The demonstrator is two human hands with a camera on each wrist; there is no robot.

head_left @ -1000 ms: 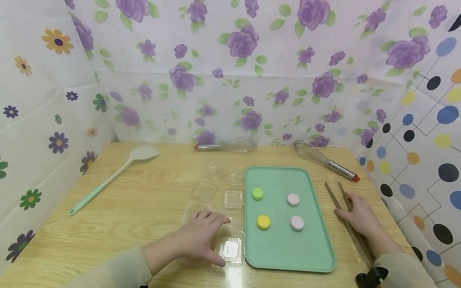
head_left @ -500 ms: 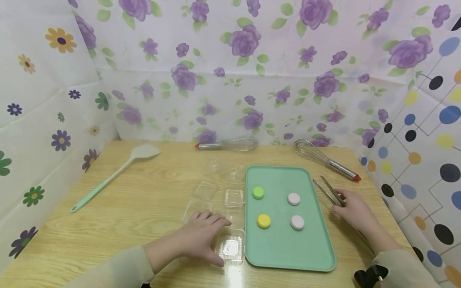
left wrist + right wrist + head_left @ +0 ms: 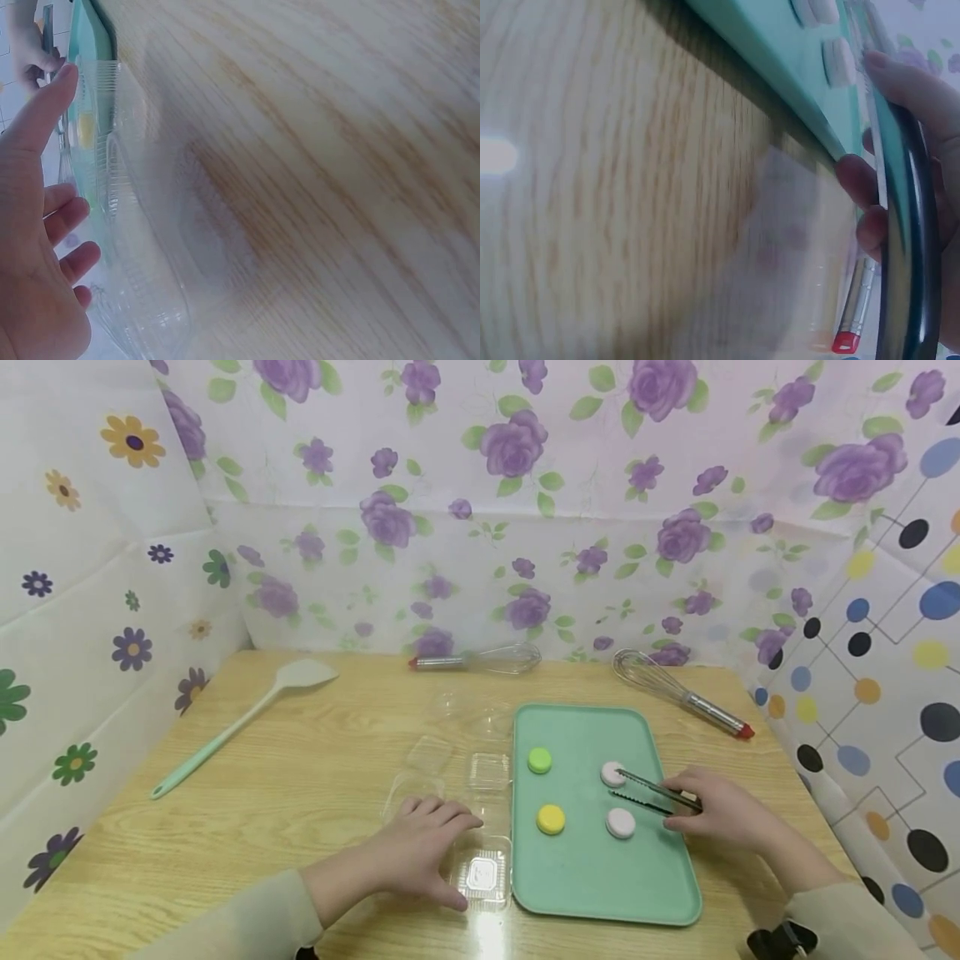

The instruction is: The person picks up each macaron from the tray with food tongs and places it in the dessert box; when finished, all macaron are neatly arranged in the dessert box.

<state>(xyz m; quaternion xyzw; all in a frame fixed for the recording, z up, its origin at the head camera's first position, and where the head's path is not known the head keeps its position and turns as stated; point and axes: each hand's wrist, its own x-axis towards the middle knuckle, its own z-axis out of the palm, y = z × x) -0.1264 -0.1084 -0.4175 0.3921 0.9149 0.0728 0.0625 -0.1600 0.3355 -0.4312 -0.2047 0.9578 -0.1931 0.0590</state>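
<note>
My right hand (image 3: 716, 810) grips metal tongs (image 3: 654, 787) between thumb and fingers over the right side of a green tray (image 3: 585, 881). The spread tong tips reach the back pale pink macaron (image 3: 609, 773), one arm overlapping it in the head view. A second pale pink macaron (image 3: 620, 823) lies nearer me, with a green macaron (image 3: 539, 760) and a yellow macaron (image 3: 551, 819) to the left. Left of the tray, my left hand (image 3: 416, 852) is spread loosely, holding nothing, over clear plastic containers (image 3: 482, 875). The left wrist view shows its fingers beside a clear container (image 3: 150, 247).
More clear plastic containers (image 3: 489, 771) line the tray's left edge. Along the back lie one whisk (image 3: 480, 661) and another whisk (image 3: 678, 693), right of centre. A pale green spatula (image 3: 240, 727) rests at the left. Patterned cloth (image 3: 480, 510) hangs behind and at both sides.
My right hand has lifted the tongs from the table right of the tray and swung them left over it, to the back pink macaron. My left hand has stayed in place.
</note>
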